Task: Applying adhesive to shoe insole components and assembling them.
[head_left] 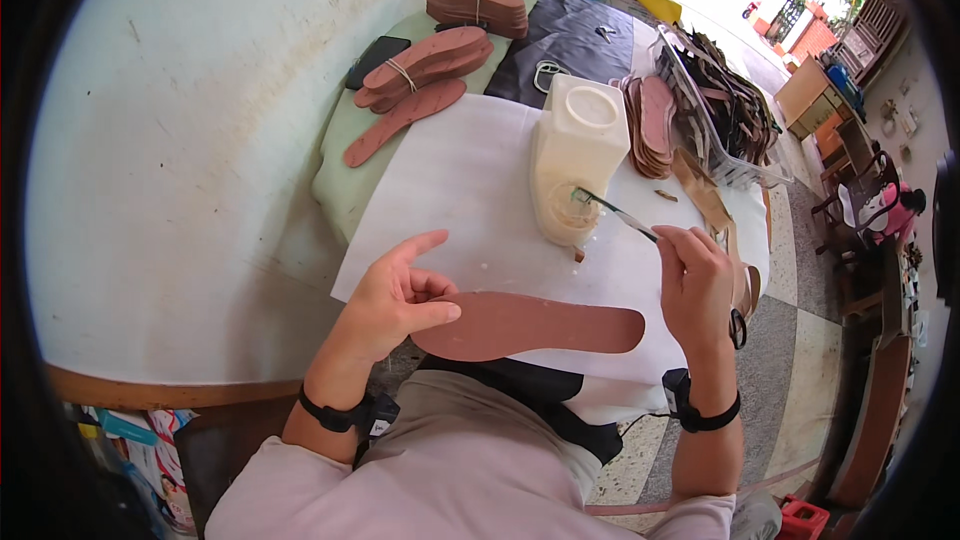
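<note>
My left hand [380, 300] grips the wide end of a reddish-brown insole [545, 327], thumb on top and index finger stretched away from it. The insole lies lengthwise at the near edge of the white-covered table. My right hand [697, 285] pinches a thin dark-handled brush [625, 216]. The brush's tip is in the round opening of a cream plastic container [562, 155], which stands beyond the insole. Pale glue-like residue coats the opening's rim, and the tip itself is partly hidden there.
Bundled insoles [425, 65] and another stack [475, 6] sit at the far left. More insoles [655, 125] stand right of the container, beside a clear basket [715, 155] of dark strips. Brown strips [705, 195] lie along the right edge. A wall [200, 170] borders the left.
</note>
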Motion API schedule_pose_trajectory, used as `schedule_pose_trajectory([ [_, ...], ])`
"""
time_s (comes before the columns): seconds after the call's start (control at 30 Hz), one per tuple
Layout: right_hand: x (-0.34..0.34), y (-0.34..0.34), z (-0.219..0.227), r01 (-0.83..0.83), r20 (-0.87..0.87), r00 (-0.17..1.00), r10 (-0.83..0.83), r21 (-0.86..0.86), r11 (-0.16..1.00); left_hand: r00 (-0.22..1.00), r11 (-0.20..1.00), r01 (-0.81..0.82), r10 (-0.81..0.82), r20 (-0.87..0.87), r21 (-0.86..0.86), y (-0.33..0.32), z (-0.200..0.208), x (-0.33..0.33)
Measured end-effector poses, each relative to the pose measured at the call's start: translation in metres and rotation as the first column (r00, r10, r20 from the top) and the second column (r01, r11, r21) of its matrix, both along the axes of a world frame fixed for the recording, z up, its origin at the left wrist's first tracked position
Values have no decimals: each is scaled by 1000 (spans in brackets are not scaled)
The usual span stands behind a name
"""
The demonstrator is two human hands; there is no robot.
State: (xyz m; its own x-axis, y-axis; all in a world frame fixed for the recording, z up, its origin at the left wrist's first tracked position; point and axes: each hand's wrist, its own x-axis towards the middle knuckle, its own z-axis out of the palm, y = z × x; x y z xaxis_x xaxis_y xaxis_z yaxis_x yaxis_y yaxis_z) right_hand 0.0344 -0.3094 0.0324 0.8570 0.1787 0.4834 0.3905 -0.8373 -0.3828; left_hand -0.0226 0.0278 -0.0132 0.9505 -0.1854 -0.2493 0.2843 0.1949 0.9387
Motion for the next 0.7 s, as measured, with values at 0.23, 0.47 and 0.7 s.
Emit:
schedule_pose_trajectory([
  [0.23,-4,-3,-1,1,-34,999,3,118,993,1000,999,-14,15,15,-29,-1,2,3],
  [0.47,-8,-13,-6,61,-166,986,-25,211,976,1000,1000,3,-2,13,-19,-2,3,4],
  [0.7,-9,-20,-20,94,-175,983,-49,264,960,1000,1000,-7,7,22,1,-5,2,8],
])
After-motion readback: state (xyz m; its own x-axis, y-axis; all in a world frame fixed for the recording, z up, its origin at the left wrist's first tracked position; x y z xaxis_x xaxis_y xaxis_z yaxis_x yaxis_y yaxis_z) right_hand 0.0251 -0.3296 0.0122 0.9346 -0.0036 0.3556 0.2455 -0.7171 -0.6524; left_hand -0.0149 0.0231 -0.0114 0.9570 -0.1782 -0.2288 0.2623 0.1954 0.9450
